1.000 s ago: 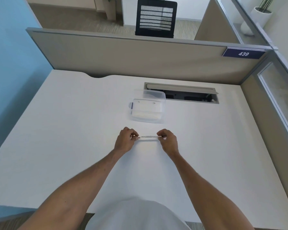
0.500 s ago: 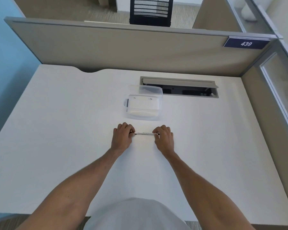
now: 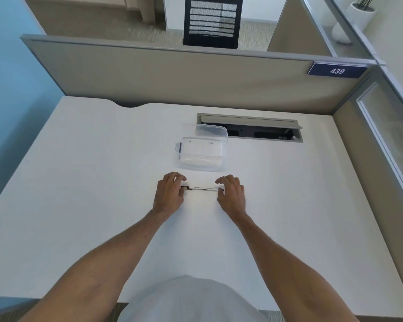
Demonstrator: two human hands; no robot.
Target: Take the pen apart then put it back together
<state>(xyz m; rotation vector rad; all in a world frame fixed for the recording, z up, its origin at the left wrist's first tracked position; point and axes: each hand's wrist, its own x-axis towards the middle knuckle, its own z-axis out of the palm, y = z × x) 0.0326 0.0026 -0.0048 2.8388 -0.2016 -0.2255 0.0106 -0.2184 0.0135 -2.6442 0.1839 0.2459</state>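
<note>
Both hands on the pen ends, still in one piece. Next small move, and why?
Probably pull or twist the ends apart. The thin white pen with dark tips lies level just above the white desk, the left hand pinching its dark left end and the right hand its right end. No separated parts show, so disassembly looks not yet begun.

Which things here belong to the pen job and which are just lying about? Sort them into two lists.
Belongs to the job:
- pen, lying level on the white desk
- left hand, at the pen's dark end
- right hand, at its other end

Just lying about:
- clear plastic container
- open cable tray
- sign reading 439
- black mesh chair
- white planter
</note>
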